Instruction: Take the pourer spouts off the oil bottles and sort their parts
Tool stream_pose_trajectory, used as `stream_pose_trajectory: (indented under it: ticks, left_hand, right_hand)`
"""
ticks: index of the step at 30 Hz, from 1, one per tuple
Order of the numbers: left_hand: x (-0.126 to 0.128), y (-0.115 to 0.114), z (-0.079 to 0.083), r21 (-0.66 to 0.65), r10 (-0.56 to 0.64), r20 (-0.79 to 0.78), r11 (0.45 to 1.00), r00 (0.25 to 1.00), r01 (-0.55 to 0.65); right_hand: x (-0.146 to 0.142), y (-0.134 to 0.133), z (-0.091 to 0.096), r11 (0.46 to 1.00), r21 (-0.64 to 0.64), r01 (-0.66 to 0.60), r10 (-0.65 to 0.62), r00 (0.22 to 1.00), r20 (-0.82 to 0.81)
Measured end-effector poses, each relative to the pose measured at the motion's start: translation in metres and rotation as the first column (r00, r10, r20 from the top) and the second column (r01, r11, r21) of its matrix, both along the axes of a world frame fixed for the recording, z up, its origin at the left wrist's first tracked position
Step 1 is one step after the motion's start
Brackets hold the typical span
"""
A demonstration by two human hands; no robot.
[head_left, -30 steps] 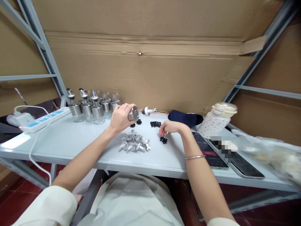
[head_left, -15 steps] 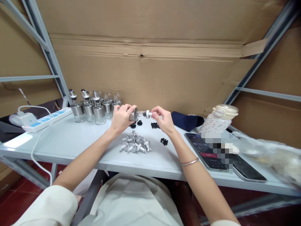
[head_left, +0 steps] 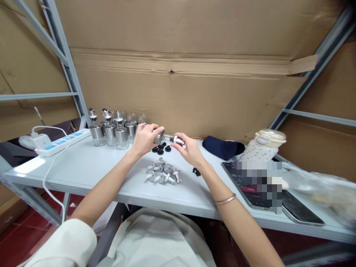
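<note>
My left hand (head_left: pixel 147 139) is closed round a glass bottle with a steel sleeve (head_left: pixel 159 136), tipped on its side with the neck to the right. At that neck, my right hand (head_left: pixel 189 148) pinches a white and silver pourer spout (head_left: pixel 178 140) with a dark stopper end. Whether the stopper sits inside the neck I cannot tell. Below the hands lies a cluster of silver and white spouts (head_left: pixel 161 172). Black stopper rings (head_left: pixel 160 150) rest just behind them, and small black caps (head_left: pixel 196 171) lie under my right wrist.
Several steel-sleeved bottles (head_left: pixel 121 137) stand at the back left, some with spouts fitted. A power strip (head_left: pixel 66 141) with a white cable is at the left. On the right are a navy cap (head_left: pixel 222 147), a dotted cup (head_left: pixel 261 146), phones (head_left: pixel 302 207) and a plastic bag (head_left: pixel 328 189).
My right hand has shifted slightly left and now wraps closer round the spout, which looks tilted. The bottle stays on its side in my left hand. The camera view has shifted slightly.
</note>
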State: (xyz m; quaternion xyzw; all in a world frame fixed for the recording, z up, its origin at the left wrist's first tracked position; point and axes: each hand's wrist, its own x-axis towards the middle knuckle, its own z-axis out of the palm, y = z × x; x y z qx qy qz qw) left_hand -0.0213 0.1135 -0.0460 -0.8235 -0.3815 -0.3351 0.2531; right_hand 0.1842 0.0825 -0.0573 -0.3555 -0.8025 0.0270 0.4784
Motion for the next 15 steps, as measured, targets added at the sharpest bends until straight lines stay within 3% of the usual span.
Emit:
stream_pose_trajectory:
  ticks: [5, 9, 12, 15]
  left_hand:
    - [-0.011, 0.005, 0.007, -0.144, -0.073, -0.066, 0.988, 0.995, 0.062]
    - [-0.013, 0.006, 0.006, -0.227, -0.131, -0.068, 0.967, 0.989, 0.113]
    - [-0.010, 0.004, 0.004, -0.208, -0.138, -0.066, 0.970, 0.988, 0.122]
    - [-0.004, 0.001, 0.001, -0.160, -0.142, -0.074, 0.979, 0.987, 0.129]
  right_hand:
    - [0.000, -0.002, 0.000, 0.968, 0.250, -0.010, -0.047, 0.974, 0.221]
    - [0.001, -0.004, 0.002, 0.926, 0.378, -0.013, -0.114, 0.943, 0.312]
    - [0.001, -0.005, 0.002, 0.913, 0.409, -0.002, -0.139, 0.939, 0.315]
    - [0.001, -0.005, 0.001, 0.933, 0.357, 0.049, -0.156, 0.948, 0.279]
